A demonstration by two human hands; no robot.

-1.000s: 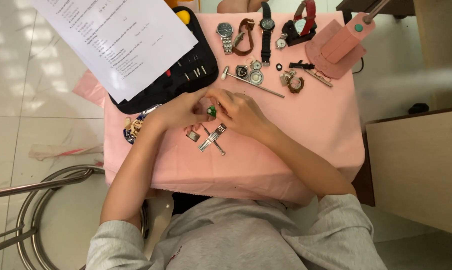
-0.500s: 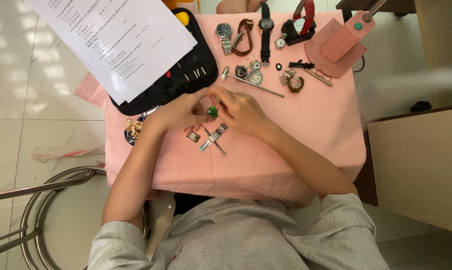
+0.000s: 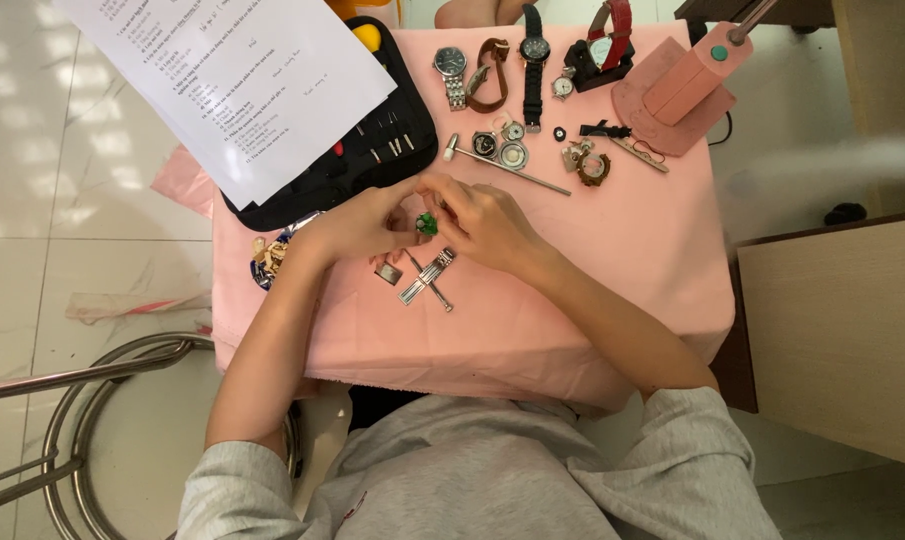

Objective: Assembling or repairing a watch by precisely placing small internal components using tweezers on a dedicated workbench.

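Covering the bench [image 3: 612, 290] is a pink cloth, with a black tool case [image 3: 372, 160] and white papers [image 3: 242, 80] at its far left corner. Along the far edge lie several watches [image 3: 492, 70] and a pink stand [image 3: 672, 95]; nearer the middle, a small hammer [image 3: 502, 168]. Both hands meet at the bench's centre — the left hand [image 3: 357, 225] and right hand [image 3: 482, 222] each pinch a small green piece [image 3: 427, 223], which sits between the two grips, fingertips pressed together on it from either side. It is too small to tell which way it points or where its long axis runs. Just below it lie a metal strap piece [image 3: 430, 278] and a small square part [image 3: 388, 271]. Compared with a second ago, hands and piece sit in the same spot — no visible shift.
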